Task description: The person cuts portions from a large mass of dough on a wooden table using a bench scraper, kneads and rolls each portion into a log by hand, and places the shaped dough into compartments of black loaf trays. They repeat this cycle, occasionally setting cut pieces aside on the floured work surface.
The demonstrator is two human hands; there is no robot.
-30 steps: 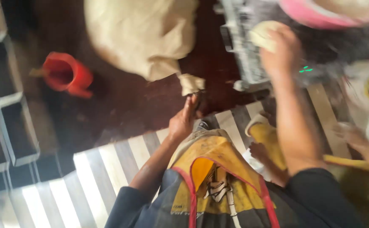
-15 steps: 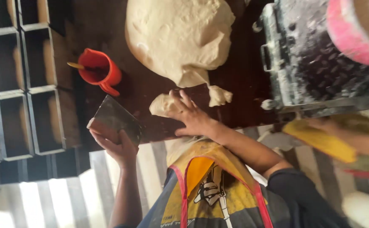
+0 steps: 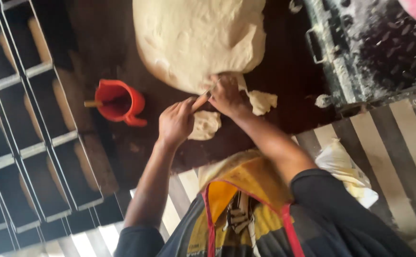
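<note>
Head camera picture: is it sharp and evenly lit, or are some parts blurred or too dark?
Head view: the dough mass and both hands are fairly sharp; the dark table swallows detail; the red cup stands out; the striped floor at the bottom glares white; the whole frame is tilted.

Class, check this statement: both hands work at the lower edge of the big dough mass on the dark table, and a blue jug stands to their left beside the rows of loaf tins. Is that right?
One detail is wrong: the jug is red, not blue, as the head view shows. The rest holds: the left hand and right hand work at the lower edge of the big dough mass on the dark table, and the jug stands left of them beside the loaf tins.
</note>
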